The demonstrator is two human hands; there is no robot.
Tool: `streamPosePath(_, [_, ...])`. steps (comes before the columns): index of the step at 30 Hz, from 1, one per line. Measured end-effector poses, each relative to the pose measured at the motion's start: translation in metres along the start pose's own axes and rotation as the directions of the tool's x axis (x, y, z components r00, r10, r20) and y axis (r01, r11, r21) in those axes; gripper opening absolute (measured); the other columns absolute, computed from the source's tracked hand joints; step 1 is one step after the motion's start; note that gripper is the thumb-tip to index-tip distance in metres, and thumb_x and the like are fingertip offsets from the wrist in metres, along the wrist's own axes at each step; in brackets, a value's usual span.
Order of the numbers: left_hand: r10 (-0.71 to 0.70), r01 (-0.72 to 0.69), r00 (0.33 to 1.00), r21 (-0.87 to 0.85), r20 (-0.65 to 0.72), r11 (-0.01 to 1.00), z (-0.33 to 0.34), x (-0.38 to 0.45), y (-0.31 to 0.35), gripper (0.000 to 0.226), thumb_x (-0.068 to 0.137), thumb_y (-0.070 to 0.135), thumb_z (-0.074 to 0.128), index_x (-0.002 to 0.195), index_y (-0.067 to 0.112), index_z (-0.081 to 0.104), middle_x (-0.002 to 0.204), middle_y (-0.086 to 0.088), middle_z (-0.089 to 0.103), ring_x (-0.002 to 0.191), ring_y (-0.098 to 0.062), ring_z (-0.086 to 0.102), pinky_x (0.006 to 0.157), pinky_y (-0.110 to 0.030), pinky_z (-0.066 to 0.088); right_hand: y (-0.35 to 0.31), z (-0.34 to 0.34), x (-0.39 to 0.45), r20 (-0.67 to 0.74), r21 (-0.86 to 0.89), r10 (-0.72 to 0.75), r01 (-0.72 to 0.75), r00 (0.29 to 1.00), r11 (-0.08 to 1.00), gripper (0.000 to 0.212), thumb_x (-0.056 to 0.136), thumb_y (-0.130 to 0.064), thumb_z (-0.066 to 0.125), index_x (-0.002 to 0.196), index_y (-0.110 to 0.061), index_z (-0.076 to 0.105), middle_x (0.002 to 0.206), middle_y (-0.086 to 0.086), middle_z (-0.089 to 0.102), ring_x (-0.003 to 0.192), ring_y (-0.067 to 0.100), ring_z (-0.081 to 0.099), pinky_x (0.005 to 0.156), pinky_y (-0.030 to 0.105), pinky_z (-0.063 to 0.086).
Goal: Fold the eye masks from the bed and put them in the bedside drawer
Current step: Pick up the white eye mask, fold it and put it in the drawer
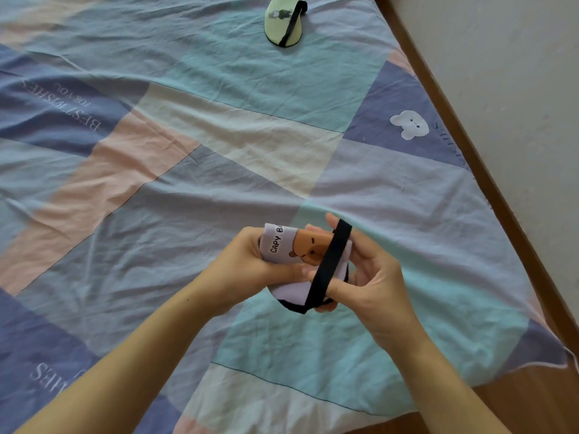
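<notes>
A lilac eye mask (283,245) printed with a brown capybara and the letters "CAPY BA" is folded over and held above the bed. My left hand (247,264) grips its left side. My right hand (372,277) holds the right side, with the mask's black elastic strap (329,266) stretched around its fingers. A second eye mask (283,21), pale green with a black strap across it, lies folded on the sheet at the far end of the bed. No drawer is in view.
The bed carries a crumpled patchwork sheet (194,170) in blue, teal, pink and cream. A brown wooden bed frame (488,170) runs diagonally along the right side, with a pale wall (517,73) beyond it.
</notes>
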State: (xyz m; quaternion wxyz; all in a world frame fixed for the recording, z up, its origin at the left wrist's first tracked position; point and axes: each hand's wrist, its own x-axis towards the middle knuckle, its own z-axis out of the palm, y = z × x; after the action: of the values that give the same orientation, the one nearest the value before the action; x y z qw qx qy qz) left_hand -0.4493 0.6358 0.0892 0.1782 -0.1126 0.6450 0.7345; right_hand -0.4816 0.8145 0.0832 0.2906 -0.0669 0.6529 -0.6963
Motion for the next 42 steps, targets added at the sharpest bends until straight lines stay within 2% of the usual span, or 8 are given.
streamPosePath(6, [-0.021, 0.018, 0.99, 0.021, 0.142, 1.0, 0.006, -0.005, 0.005, 0.021, 0.08, 0.006, 0.071, 0.101, 0.007, 0.073, 0.097, -0.003, 0.075, 0.092, -0.021, 0.07, 0.084, -0.038, 0.056, -0.014, -0.002, 0.002, 0.106, 0.008, 0.098, -0.1, 0.99, 0.995, 0.033, 0.063, -0.002, 0.067, 0.094, -0.013, 0.066, 0.073, 0.001, 0.069, 0.056, 0.016, 0.064, 0.045, 0.026, 0.05])
streamPosePath(13, [-0.076, 0.076, 0.997, -0.262, 0.013, 0.962, 0.017, -0.003, 0.002, 0.033, 0.086, 0.044, 0.048, 0.101, 0.024, 0.069, 0.099, 0.005, 0.073, 0.092, -0.011, 0.069, 0.068, -0.02, 0.053, -0.01, -0.003, 0.015, -0.05, 0.019, 0.0, 0.001, 0.999, 1.0, 0.02, 0.06, -0.023, 0.069, 0.077, -0.017, 0.061, 0.066, -0.002, 0.061, 0.061, 0.013, 0.056, 0.055, 0.021, 0.046])
streamPosePath(21, [-0.047, 0.031, 0.994, -0.154, -0.1, 0.988, 0.013, 0.007, 0.007, 0.054, 0.07, 0.011, 0.079, 0.118, 0.017, 0.056, 0.11, -0.005, 0.07, 0.1, -0.019, 0.067, 0.083, -0.033, 0.055, -0.009, -0.002, 0.016, -0.06, 0.005, 0.002, -0.002, 0.998, 1.0, 0.034, 0.077, -0.013, 0.056, 0.109, -0.018, 0.048, 0.083, -0.015, 0.066, 0.077, 0.006, 0.064, 0.065, 0.019, 0.053])
streamPosePath(25, [-0.076, 0.028, 0.973, -0.216, -0.218, 0.976, 0.005, 0.008, 0.008, 0.054, 0.075, 0.011, 0.076, 0.123, 0.015, 0.053, 0.112, -0.008, 0.069, 0.095, -0.025, 0.069, 0.069, -0.034, 0.057, -0.017, -0.001, 0.014, -0.048, -0.089, -0.15, 0.145, 0.988, 0.985, 0.052, 0.081, -0.006, 0.062, 0.128, -0.023, 0.044, 0.123, -0.008, 0.061, 0.099, 0.026, 0.068, 0.08, 0.052, 0.057])
streamPosePath(29, [-0.064, 0.016, 0.982, -0.256, -0.18, 0.967, 0.003, 0.006, 0.015, 0.04, 0.083, 0.011, 0.065, 0.122, 0.017, 0.055, 0.107, -0.006, 0.071, 0.091, -0.023, 0.07, 0.062, -0.032, 0.056, -0.025, 0.003, 0.016, 0.04, -0.333, -0.28, 0.277, 0.959, 0.901, 0.043, 0.08, -0.005, 0.067, 0.119, -0.02, 0.061, 0.141, -0.008, 0.042, 0.125, 0.021, 0.053, 0.085, 0.045, 0.057])
streamPosePath(33, [-0.034, 0.008, 0.995, -0.247, -0.099, 0.969, 0.0, -0.002, 0.025, 0.035, 0.089, 0.014, 0.058, 0.124, 0.018, 0.055, 0.11, -0.007, 0.07, 0.097, -0.024, 0.069, 0.069, -0.032, 0.057, -0.032, 0.008, 0.022, 0.066, -0.293, -0.281, 0.288, 0.957, 0.912, 0.029, 0.08, -0.005, 0.067, 0.108, -0.01, 0.068, 0.138, -0.001, 0.047, 0.131, 0.018, 0.047, 0.103, 0.043, 0.046])
streamPosePath(38, [0.072, -0.059, 0.977, 0.069, -0.198, 0.996, -0.019, -0.01, 0.05, 0.031, 0.092, 0.037, 0.051, 0.119, 0.023, 0.057, 0.107, 0.002, 0.071, 0.096, -0.019, 0.067, 0.081, -0.037, 0.056, -0.053, 0.014, 0.03, 0.055, -0.283, -0.305, 0.307, 0.951, 0.909, 0.024, 0.075, 0.0, 0.07, 0.098, -0.007, 0.072, 0.132, 0.0, 0.055, 0.124, 0.015, 0.054, 0.097, 0.025, 0.047])
streamPosePath(42, [0.239, -0.098, 0.928, 0.429, -0.287, 0.898, -0.048, -0.029, 0.082, 0.044, 0.082, 0.063, 0.052, 0.119, 0.039, 0.053, 0.105, 0.013, 0.067, 0.09, -0.005, 0.066, 0.079, -0.03, 0.048, -0.085, 0.02, 0.035, 0.067, -0.281, -0.341, 0.346, 0.938, 0.895, 0.023, 0.075, -0.001, 0.071, 0.097, -0.007, 0.073, 0.127, 0.001, 0.058, 0.12, 0.012, 0.056, 0.1, 0.031, 0.047])
